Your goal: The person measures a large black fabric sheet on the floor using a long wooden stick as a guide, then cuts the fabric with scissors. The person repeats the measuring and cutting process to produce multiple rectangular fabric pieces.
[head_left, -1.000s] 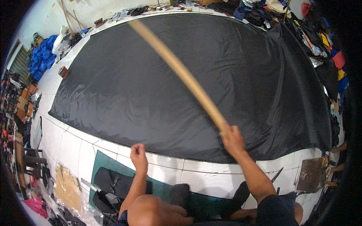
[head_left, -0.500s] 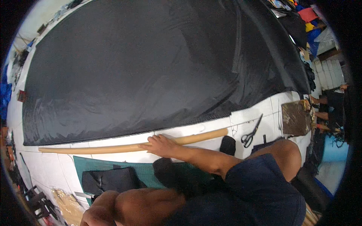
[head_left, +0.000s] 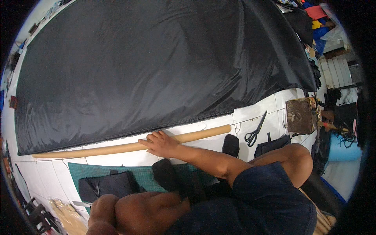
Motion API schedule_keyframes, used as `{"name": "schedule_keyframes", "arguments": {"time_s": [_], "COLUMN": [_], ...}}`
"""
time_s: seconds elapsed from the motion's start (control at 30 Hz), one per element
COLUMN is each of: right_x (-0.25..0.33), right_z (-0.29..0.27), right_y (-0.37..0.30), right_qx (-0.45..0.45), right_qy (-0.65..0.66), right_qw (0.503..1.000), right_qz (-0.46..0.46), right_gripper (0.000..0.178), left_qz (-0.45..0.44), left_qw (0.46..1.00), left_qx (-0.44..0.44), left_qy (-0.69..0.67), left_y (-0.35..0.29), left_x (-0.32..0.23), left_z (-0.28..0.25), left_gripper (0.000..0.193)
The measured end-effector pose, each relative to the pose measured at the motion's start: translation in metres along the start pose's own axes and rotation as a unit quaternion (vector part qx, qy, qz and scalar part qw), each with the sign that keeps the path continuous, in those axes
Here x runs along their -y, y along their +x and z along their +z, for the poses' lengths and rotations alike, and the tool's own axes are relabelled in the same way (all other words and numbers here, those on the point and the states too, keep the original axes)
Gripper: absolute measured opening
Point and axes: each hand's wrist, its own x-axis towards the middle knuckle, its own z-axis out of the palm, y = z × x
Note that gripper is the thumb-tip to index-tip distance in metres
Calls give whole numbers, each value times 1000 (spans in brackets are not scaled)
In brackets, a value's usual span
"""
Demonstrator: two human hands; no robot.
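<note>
My right hand (head_left: pixel 159 145) lies across a long tan cardboard tube (head_left: pixel 201 134), fingers apart, thumb pointing left along it. Its fingertips reach over the tube to the frayed near edge of a large black fabric sheet (head_left: pixel 129 78). The tube rests on the white tiled floor (head_left: pixel 51 172), roughly parallel to that edge and close to it. A pair of black-handled scissors (head_left: pixel 256 133) lies right of the tube's end. I cannot make out my left hand in this view.
A green cutting mat (head_left: pixel 143 172) by my legs carries a folded black piece (head_left: pixel 109 184). A brown box-like block (head_left: pixel 300 116) stands at the right, near a light blue roll (head_left: pixel 344 148). Plastic-wrapped tan material (head_left: pixel 66 213) lies lower left. Colourful cloth (head_left: pixel 315 13) is heaped far right.
The view has shifted, so the scene sits slightly further up and left. My right hand stays on the tube, its fingers now stretched further toward the fabric edge.
</note>
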Motion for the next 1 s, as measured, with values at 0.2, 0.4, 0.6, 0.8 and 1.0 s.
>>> {"name": "schedule_keyframes", "arguments": {"time_s": [0.2, 0.4, 0.6, 0.8, 1.0], "right_x": [-3, -6, -6, -54, -144], "right_z": [-2, 11, 1, -131, -306], "right_y": [4, 2, 2, 5, -82], "right_qx": [23, 22, 7, 166, 247], "right_qy": [21, 13, 27, -27, -226], "right_qw": [1000, 1000, 999, 984, 941], "right_qz": [6, 18, -15, -64, 40], "right_gripper": [60, 64, 61, 52, 24], "left_qz": [13, 23, 32, 123, -290], "left_qw": [1000, 1000, 999, 970, 634], "left_qx": [-7, -15, -23, -186, -226], "left_qy": [2, 11, 9, 99, 680], "left_y": [2, 0, 2, -6, -115], "left_x": [-9, -18, -24, -38, 85], "left_z": [-2, -5, -8, -73, -252], "left_gripper": [32, 37, 42, 47, 62]}}
